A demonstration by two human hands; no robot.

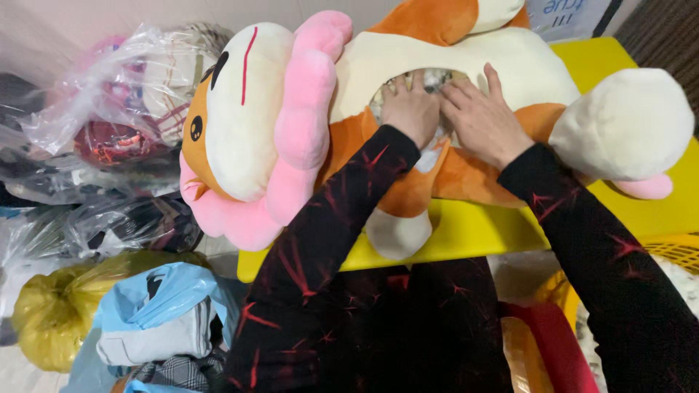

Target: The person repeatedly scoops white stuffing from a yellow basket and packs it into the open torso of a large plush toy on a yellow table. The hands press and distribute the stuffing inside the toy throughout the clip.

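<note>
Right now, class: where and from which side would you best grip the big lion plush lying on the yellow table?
Probably the lion plush by its narrow orange waist, from the near side: it lies belly-up, both hands already there; the head looks too bulky.

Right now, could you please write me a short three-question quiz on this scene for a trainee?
1. True or false: both hands press on the cream belly of the large orange and pink plush lion toy.
2. What lies beneath the toy: A a yellow flat plastic board, B a grey metal tray, C a wooden crate?
3. What shows between the left hand and right hand?

Key: 1 true. 2 A. 3 An opening in the belly with pale stuffing.
</note>
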